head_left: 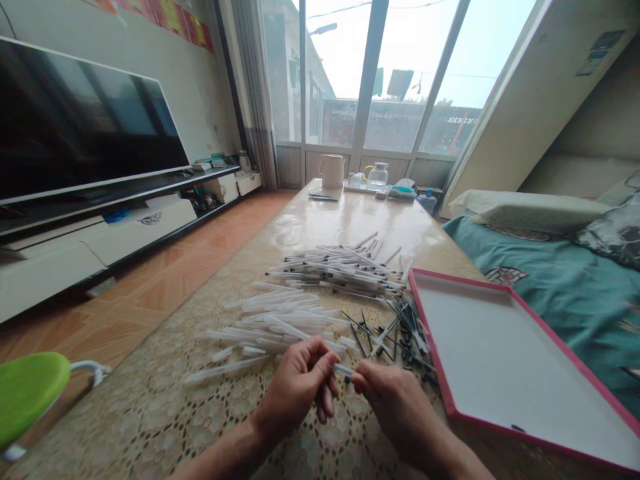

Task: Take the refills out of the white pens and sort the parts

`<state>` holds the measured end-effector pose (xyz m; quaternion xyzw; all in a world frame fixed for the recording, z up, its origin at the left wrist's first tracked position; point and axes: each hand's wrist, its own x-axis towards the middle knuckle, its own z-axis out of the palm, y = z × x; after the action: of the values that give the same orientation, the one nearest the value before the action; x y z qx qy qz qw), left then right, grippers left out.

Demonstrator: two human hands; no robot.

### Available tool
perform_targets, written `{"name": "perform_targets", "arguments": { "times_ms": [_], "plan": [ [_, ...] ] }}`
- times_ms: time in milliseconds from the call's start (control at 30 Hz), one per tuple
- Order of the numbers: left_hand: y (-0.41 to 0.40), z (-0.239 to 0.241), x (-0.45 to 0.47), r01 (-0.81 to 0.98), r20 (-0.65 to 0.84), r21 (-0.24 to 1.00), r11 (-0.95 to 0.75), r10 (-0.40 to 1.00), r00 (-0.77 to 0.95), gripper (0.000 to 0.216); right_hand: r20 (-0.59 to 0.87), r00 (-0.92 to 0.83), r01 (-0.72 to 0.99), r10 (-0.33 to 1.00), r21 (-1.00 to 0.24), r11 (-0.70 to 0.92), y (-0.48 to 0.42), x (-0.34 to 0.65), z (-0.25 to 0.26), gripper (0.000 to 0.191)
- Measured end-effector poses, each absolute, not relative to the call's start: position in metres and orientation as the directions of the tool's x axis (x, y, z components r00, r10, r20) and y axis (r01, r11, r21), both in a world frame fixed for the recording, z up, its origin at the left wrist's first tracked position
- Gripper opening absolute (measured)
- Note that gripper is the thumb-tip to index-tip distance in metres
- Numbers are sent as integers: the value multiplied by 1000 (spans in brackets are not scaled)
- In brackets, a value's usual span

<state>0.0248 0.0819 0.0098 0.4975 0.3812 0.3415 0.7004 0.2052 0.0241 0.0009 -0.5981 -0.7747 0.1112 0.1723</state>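
Note:
My left hand (300, 377) is closed, with thumb and forefinger pinching a translucent white pen barrel (343, 369). My right hand (395, 400) pinches the other end of the same barrel; what else its fingers may hold is hidden. Just beyond my left hand lies a loose pile of translucent pen barrels (280, 320). Thin black pen parts (400, 333), some with pale tubes, are heaped beyond my right hand. Farther back is a pile of white pens with dark ends (340, 267).
A shallow pink-rimmed box (480, 347) stands on the right of the patterned table (200, 420), with a small dark piece inside. A pitcher (332, 172) and a glass teapot (379, 175) are at the far end. A green stool (33, 393) is at the left.

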Motion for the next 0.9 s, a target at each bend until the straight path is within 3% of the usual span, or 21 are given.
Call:
{"name": "perform_targets", "arguments": {
  "times_ms": [100, 200, 400, 467, 633, 900],
  "plan": [
    [97, 15, 14, -184, -189, 955, 234, 954, 234, 28, 285, -183, 947, 941, -205, 247, 25, 216, -2, 30],
    [108, 20, 7, -198, -164, 964, 179, 982, 89, 28, 346, -148, 931, 927, -267, 249, 28, 222, -3, 31],
    [108, 22, 9, -118, -25, 993, 26, 1000, 13, 63, 273, -139, 862, 952, -441, 252, 27, 211, -2, 25],
    [103, 21, 11, -108, 30, 994, -28, 999, 20, 62, 271, -114, 842, 956, -484, 238, 26, 207, -1, 25],
    [93, 15, 16, -107, 63, 993, -52, 993, 97, 30, 247, -110, 815, 963, -533, 230, 26, 203, 1, 24],
    [107, 19, 10, -102, -13, 995, 16, 999, 30, 56, 244, -137, 827, 960, -506, 247, 28, 209, -10, 24]
  ]
}}
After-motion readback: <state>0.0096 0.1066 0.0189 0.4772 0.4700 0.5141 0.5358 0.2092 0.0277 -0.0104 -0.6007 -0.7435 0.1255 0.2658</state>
